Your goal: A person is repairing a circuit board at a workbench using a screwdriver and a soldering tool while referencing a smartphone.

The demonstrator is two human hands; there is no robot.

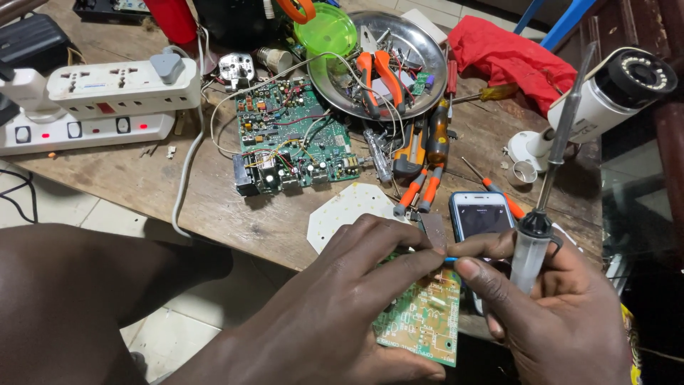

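Low in the frame both hands are mid-job – left hand (342,299) clamps the green board (424,321), right hand (556,314) grips the iron (541,221), fingers pinching a blue part (451,259) not yet seated.

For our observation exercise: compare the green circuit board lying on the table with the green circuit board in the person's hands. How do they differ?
The board on the table lies flat and untouched, while the held board is gripped by the left hand, with the right hand beside it. The table board shows crowded components and loose wires; the held board shows a flatter face with pale printed markings. The table board is fully visible; the held board is partly hidden by fingers. Both are green.
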